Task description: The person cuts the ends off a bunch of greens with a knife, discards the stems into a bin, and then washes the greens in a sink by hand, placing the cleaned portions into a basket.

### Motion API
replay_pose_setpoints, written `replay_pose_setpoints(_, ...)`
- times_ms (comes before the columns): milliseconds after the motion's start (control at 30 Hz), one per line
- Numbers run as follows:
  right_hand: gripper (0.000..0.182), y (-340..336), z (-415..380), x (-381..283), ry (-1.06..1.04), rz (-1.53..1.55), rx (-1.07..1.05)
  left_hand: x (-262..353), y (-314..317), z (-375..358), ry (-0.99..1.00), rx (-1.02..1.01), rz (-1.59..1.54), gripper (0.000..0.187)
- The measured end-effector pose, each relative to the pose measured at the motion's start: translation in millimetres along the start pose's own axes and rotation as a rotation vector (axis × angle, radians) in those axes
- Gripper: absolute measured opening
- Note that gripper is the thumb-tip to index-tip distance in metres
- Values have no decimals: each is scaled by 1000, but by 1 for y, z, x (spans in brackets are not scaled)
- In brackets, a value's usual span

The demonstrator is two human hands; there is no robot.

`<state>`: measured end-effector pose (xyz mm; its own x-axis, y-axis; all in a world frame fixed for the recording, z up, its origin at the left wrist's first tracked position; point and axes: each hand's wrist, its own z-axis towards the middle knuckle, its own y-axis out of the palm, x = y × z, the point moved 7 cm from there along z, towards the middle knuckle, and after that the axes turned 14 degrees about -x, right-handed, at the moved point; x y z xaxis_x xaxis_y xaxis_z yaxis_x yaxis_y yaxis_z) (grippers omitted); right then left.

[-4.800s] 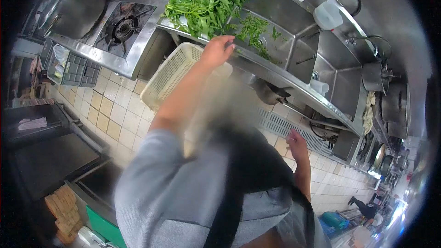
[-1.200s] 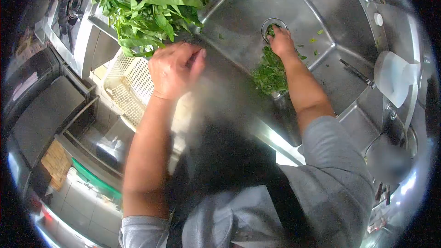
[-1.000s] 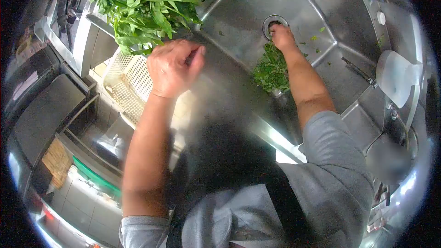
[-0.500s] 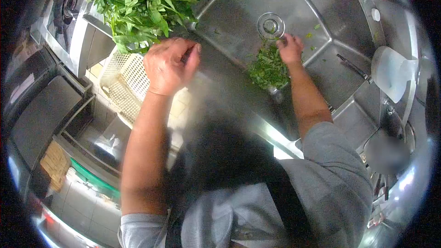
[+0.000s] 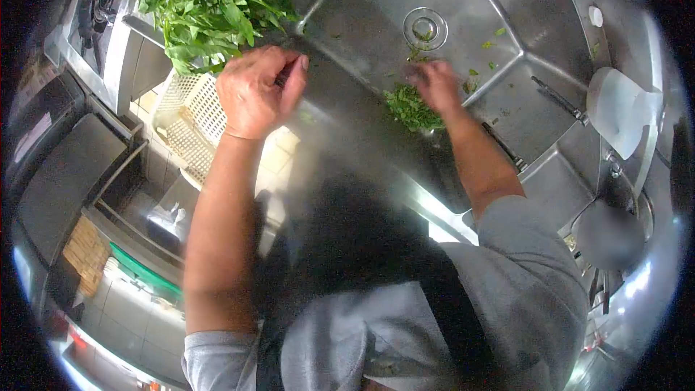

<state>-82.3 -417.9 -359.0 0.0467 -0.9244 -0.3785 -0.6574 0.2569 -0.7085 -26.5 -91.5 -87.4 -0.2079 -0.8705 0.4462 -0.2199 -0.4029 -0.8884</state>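
A big heap of leafy greens [image 5: 206, 14] with long leaves lies at the upper left. Just below its edge is my left hand [image 5: 255, 92], closed with curled fingers; whatever they may hold is hidden. My right hand [image 5: 438, 87] hovers over the near side of the steel sink [image 5: 376, 11], its fingertips smeared by motion. Beneath and beside it sits a small pile of chopped-looking greens [image 5: 413, 107], partly covered by the hand. Loose green scraps [image 5: 489, 44] dot the sink floor around the round drain [image 5: 426, 28].
Down by the tiled floor, a cream plastic crate [image 5: 190, 119] stands below my left hand. On the right are a second basin [image 5: 557, 188], a tap lever [image 5: 557, 100] and a white plastic piece [image 5: 622, 112]. A stove [image 5: 101, 11] is at far left.
My right hand has moved left and slightly down, away from the drain toward the pile. The green pile looks smaller, and more scraps show near the drain. My left hand stays closed.
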Motion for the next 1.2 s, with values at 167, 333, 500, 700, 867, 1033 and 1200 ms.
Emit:
replay_pose_setpoints(167, 39, 42, -51, -48, -257, -346, -298, 0, -2, 2, 26, 28, -4, 13)
replay_pose_setpoints(333, 52, 3, -26, 41, 285, 65, -242, -1, 0, 0, 10, 15, -4, 13)
replay_pose_setpoints(500, 58, 33, -49, 28, 444, 83, -328, -1, 0, -2, -4, 20, -6, 13)
replay_pose_setpoints(700, 60, 98, -56, 12, 326, 287, -571, -3, 1, -2, 28, 50, -7, 16)
replay_pose_setpoints(867, 50, 109, -43, 6, -148, -61, -747, -7, 4, -3, 34, 96, -6, 17)
replay_pose_setpoints(1033, 41, 50, -69, -15, 311, 654, -739, -13, 9, -5, 52, 109, -68, 26)
replay_pose_setpoints(1200, 43, -27, -98, -78, 335, 859, -686, -18, -10, -24, 212, 166, -384, 17)
